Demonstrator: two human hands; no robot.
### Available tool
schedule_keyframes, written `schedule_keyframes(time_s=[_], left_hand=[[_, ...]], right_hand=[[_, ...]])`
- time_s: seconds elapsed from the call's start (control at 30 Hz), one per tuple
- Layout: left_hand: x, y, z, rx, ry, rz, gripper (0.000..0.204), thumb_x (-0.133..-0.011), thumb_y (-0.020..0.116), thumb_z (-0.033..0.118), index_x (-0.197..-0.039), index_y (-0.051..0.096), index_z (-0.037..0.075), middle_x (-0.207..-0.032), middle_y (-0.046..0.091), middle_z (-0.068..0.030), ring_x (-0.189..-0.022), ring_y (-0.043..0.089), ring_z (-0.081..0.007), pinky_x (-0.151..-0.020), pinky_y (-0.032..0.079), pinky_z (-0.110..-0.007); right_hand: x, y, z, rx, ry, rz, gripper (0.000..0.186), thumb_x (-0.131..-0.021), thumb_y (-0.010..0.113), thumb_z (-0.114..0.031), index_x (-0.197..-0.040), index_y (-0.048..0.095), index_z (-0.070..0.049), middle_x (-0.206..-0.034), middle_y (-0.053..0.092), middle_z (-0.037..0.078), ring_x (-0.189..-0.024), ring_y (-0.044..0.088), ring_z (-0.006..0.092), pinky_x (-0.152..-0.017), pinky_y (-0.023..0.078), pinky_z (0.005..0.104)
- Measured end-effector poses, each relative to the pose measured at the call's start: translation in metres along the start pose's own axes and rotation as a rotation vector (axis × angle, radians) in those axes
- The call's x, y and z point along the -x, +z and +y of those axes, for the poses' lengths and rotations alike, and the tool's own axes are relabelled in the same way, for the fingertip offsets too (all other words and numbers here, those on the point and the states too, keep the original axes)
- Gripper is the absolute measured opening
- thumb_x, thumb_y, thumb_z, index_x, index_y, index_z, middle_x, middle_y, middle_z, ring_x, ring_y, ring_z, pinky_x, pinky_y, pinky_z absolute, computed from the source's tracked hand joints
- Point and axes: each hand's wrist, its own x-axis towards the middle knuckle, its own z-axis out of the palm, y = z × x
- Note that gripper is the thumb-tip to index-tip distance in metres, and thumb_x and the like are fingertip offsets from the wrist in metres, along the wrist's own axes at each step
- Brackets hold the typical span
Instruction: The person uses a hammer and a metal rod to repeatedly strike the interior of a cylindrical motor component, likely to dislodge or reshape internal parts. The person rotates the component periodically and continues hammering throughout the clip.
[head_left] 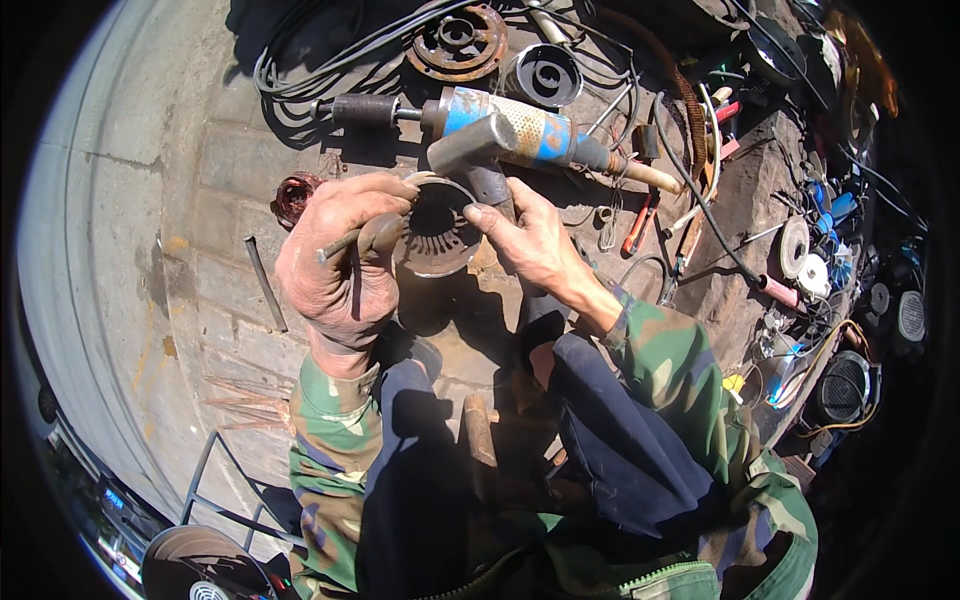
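"Left hand [335, 282] closed on a thin rod [338, 245], fingertips at the rim of the ring [437, 267]; right hand [540, 245] wrapped round the hammer [472, 145], thumb on the rim opposite. That's the head view, the only one."

"Why load both hands like that?"

"Probably so neither tool needs putting down — the spare fingers and thumb steady the ring between them. Its mouth is tilted up with the inner slots showing, which likely suits looking in."

"Is it off the ground?"

"Seems lifted, above and between the legs, but I can't tell for sure."

"And room? Make the ring the clock's centre."

"Tight at one o'clock: the power tool [552, 140] lies just past the hammer's head. Rusty disc [457, 62] at twelve, cables [285, 75] at eleven, pliers [638, 228] at three, short of the slab [742, 190]."

"Lower down?"

"Left leg [415, 450] at six, right leg [620, 440] at five, so elbows look hemmed in."

"Where's it open?"

"Seven to nine — paving [225, 345] stretches away there, with only a bar [265, 285] at eight and a coil [295, 198] at nine to dodge."
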Motion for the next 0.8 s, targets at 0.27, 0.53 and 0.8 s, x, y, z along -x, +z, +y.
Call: schedule_keyframes(time_s=[0.27, 0.53, 0.8], left_hand=[[0.006, 0.015, -0.03, -0.385, 0.119, -0.277, 0.015, -0.086, 0.082, 0.007, -0.098, 0.072, 0.008, -0.108, 0.081, -0.0067, -0.106, 0.076, -0.0362, -0.094, 0.059, -0.047], [0.037, 0.027, -0.052, -0.012, -0.062, -0.178, 0.014, -0.089, 0.08, 0.005, -0.101, 0.072, 0.003, -0.11, 0.081, -0.0154, -0.105, 0.078, -0.0374, -0.092, 0.062, -0.044], [0.033, 0.032, -0.053, -0.039, -0.025, -0.128, 0.02, -0.082, 0.081, 0.003, -0.1, 0.074, 0.004, -0.103, 0.08, -0.0146, -0.098, 0.079, -0.0355, -0.086, 0.063, -0.041]], right_hand=[[0.002, -0.004, 0.005, -0.027, 0.038, -0.023, 0.049, -0.105, 0.079, -0.041, -0.128, 0.068, 0.001, -0.097, 0.075, 0.013, -0.09, 0.067, 0.0174, -0.085, 0.057, 0.0386], [0.015, -0.028, -0.032, 0.114, 0.041, 0.024, 0.051, -0.107, 0.078, -0.041, -0.133, 0.068, 0.001, -0.092, 0.074, 0.013, -0.081, 0.065, 0.0186, -0.076, 0.056, 0.0365], [0.106, -0.087, -0.118, 0.366, -0.431, -0.037, 0.039, -0.106, 0.076, -0.022, -0.134, 0.063, 0.002, -0.09, 0.071, 0.013, -0.075, 0.07, 0.0283, -0.062, 0.055, 0.0363]])
